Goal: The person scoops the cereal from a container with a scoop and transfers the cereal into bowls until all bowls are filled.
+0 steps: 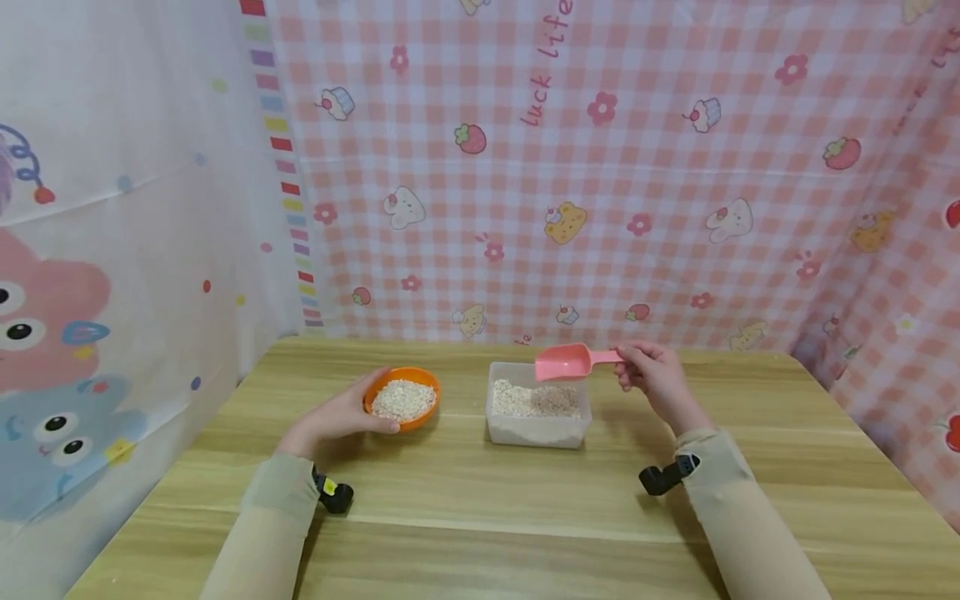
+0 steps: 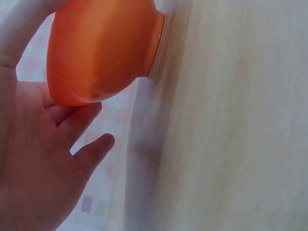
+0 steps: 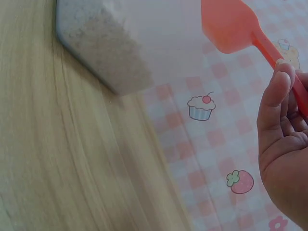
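Note:
My left hand (image 1: 347, 412) holds an orange bowl (image 1: 420, 423) by its side, thumb on the near side and fingers around the far side. White flakes that look like oats (image 1: 405, 400) fill the bowl, whose foot (image 2: 155, 45) rests on the table. In my right hand (image 1: 654, 375) the handle of a pink scoop (image 1: 564, 363) is pinched between thumb and fingers. The scoop hangs above the back of a clear plastic box (image 1: 536, 433); I see no flakes in it. More flakes (image 1: 536, 402) lie inside the box, heaped unevenly.
The wooden table (image 1: 480, 508) carries the bowl and the box side by side, a gap between them. Behind it hangs a pink checked cloth (image 1: 525, 183) with printed cupcakes and strawberries. A white printed cloth (image 1: 150, 233) covers the left side. Each wrist wears a small black camera (image 1: 663, 478).

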### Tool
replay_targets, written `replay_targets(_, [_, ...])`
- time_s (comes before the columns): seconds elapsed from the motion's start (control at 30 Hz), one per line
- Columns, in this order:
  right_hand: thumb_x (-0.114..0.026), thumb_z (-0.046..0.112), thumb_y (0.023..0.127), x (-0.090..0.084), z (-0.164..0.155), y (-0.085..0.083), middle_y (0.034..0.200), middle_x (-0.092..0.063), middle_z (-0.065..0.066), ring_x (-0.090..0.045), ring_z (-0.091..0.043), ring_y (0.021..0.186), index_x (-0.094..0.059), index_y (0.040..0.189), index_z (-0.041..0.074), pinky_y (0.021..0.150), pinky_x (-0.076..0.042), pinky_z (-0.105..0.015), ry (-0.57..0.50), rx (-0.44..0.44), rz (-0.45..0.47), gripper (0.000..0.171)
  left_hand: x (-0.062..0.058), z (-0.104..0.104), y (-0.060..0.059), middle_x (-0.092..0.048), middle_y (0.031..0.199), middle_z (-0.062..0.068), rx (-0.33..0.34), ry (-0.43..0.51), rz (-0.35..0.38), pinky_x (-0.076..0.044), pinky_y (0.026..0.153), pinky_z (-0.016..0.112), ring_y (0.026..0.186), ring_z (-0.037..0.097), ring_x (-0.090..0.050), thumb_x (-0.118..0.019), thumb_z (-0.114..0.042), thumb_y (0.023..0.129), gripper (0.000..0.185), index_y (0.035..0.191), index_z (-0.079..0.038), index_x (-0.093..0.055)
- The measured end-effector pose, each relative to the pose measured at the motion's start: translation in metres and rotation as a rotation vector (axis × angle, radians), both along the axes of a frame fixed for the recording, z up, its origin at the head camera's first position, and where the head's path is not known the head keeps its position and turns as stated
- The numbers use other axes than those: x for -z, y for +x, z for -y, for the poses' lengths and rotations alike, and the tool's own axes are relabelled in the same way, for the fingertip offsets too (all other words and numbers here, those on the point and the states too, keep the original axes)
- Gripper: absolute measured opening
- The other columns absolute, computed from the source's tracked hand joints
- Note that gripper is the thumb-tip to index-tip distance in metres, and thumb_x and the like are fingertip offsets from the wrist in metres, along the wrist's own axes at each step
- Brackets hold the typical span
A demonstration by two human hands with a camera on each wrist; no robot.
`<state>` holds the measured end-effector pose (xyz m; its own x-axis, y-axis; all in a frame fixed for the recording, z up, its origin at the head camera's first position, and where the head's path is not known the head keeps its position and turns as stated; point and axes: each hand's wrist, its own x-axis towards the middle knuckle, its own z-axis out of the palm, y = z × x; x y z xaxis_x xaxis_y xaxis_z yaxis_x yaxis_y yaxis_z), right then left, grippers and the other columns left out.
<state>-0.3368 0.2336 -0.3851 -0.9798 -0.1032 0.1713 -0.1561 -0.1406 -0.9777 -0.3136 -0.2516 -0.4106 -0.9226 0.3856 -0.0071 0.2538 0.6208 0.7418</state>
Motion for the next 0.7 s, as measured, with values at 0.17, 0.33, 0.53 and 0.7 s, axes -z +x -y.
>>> replay_targets(0.17, [-0.055, 0.015, 0.1, 0.001, -0.002, 0.001, 0.069, -0.064, -0.003, -0.058, -0.009, 0.056, -0.067, 0.104, -0.006, 0.053, -0.052, -0.022, -0.006, -0.008, 0.016, 0.024, -0.002, -0.001, -0.002, -0.013, 0.157, 0.025, 0.019, -0.013, -0.006, -0.015, 0.11, 0.063, 0.142, 0.045, -0.013, -0.081, -0.04, 0.077, 0.109, 0.155, -0.004, -0.013])
replay_targets(0.33, [-0.053, 0.015, 0.101, 0.001, -0.002, 0.001, 0.069, -0.065, -0.003, -0.058, -0.009, 0.056, -0.06, 0.111, -0.014, 0.053, -0.052, -0.021, -0.011, -0.012, 0.005, 0.032, -0.013, -0.006, -0.004, -0.013, 0.157, 0.023, 0.004, -0.039, -0.042, -0.017, 0.111, 0.061, 0.142, 0.043, -0.014, -0.081, -0.041, 0.076, 0.11, 0.155, -0.003, -0.014])
replay_targets(0.53, [-0.052, 0.013, 0.101, 0.0, -0.002, 0.002, 0.068, -0.064, -0.003, -0.058, -0.009, 0.056, -0.069, 0.1, -0.002, 0.053, -0.051, -0.021, -0.022, -0.014, 0.001, 0.023, -0.032, -0.029, -0.008, -0.015, 0.159, 0.017, 0.021, -0.064, -0.109, -0.02, 0.111, 0.058, 0.143, 0.038, -0.017, -0.08, -0.043, 0.077, 0.111, 0.156, -0.008, -0.01])
replay_targets(0.7, [-0.051, 0.011, 0.101, 0.003, -0.002, 0.001, 0.068, -0.064, -0.003, -0.058, -0.01, 0.056, -0.071, 0.097, 0.002, 0.053, -0.051, -0.021, -0.03, -0.034, 0.002, 0.022, -0.042, -0.055, -0.008, -0.014, 0.16, 0.014, 0.068, -0.055, -0.109, -0.026, 0.11, 0.056, 0.14, 0.037, -0.027, -0.08, -0.043, 0.077, 0.111, 0.157, -0.01, -0.01])
